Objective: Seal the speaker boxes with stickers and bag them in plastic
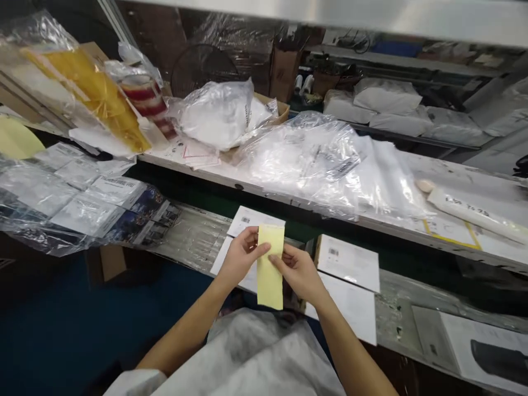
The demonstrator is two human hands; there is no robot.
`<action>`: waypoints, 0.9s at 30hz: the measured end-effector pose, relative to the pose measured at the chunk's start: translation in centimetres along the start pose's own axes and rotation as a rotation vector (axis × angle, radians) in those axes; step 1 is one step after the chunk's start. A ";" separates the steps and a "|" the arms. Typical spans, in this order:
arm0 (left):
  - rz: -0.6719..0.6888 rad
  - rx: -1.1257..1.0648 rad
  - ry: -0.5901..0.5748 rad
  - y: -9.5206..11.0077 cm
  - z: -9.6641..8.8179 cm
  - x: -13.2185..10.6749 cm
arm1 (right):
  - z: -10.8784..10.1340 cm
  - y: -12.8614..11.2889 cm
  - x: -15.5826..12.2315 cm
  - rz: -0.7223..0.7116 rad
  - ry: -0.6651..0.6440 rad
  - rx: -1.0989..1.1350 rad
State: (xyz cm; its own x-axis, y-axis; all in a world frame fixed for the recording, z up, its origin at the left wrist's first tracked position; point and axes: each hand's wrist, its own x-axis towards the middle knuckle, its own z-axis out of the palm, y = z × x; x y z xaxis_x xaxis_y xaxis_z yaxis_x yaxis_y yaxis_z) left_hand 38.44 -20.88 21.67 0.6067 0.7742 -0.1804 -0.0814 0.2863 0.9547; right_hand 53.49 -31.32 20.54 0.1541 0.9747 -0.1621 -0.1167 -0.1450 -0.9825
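Holding a pale yellow paper strip (270,267) upright between both hands, just above the near edge of the counter (412,308). Pinching the strip's left edge with the left hand (240,257), thumb lying across the front of the paper near its top. Gripping the strip's right edge with the right hand (297,271), fingertips meeting the paper about halfway down; both hands closed on the strip, neither one released. Hanging free below the fingers, the strip's lower end, over a white non-woven fabric (256,352) lying in the lap. Lying flat on the counter just behind and beside the hands, several white printed cards (348,261), one partly hidden behind the strip. Resting further left, a clear plastic bag of printed leaflets (78,203). Sitting on the raised shelf (289,201) behind, a heap of crumpled clear plastic bags (313,159), a bagged white bundle (218,113) and a bag holding something yellow (91,91). Lying at the far right, a sheet with a dark picture (490,352).
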 end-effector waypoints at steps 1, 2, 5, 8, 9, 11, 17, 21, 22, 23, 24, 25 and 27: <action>0.010 0.010 0.024 0.4 -1.3 0.1 | 1.4 0.1 0.5 -0.026 0.066 -0.055; 0.008 0.020 0.025 0.7 -2.6 0.0 | 2.6 0.1 1.0 -0.077 0.149 -0.113; -0.057 0.031 -0.050 1.4 -6.1 -0.6 | 5.6 -0.6 2.1 -0.369 0.400 -0.350; -0.052 0.078 -0.132 1.8 -8.5 -1.6 | 8.0 -1.7 3.2 -0.651 0.517 -0.698; -0.024 0.122 -0.143 1.9 -9.1 -1.9 | 8.6 -1.9 3.6 -0.690 0.524 -0.804; 0.057 0.251 -0.137 2.1 -9.9 -2.3 | 9.7 -2.1 4.3 -0.707 0.519 -0.935; 0.325 0.663 -0.101 2.0 -12.3 -2.6 | 11.2 -1.2 5.7 -0.602 0.332 -0.877; 0.404 0.761 -0.142 1.4 -13.4 -2.3 | 11.7 -0.6 6.0 -0.552 0.294 -0.810; 0.413 0.779 -0.149 1.2 -13.6 -2.2 | 11.8 -0.5 6.1 -0.547 0.293 -0.803; 0.419 0.795 -0.156 1.1 -13.7 -2.0 | 11.9 -0.3 6.1 -0.542 0.293 -0.797; 0.424 0.810 -0.163 0.9 -13.7 -1.9 | 11.9 -0.2 6.2 -0.537 0.294 -0.790; 0.427 0.824 -0.172 0.8 -13.8 -1.8 | 12.0 0.0 6.3 -0.528 0.297 -0.783; 0.426 0.843 -0.195 0.5 -13.9 -1.5 | 12.1 0.5 6.5 -0.504 0.308 -0.769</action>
State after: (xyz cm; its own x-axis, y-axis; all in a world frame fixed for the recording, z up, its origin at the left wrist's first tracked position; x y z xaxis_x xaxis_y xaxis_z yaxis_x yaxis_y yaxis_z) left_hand 26.48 -14.04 19.16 0.7846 0.5900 0.1904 0.2234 -0.5555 0.8009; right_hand 42.55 -23.03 20.11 0.2731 0.8815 0.3853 0.6905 0.0992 -0.7165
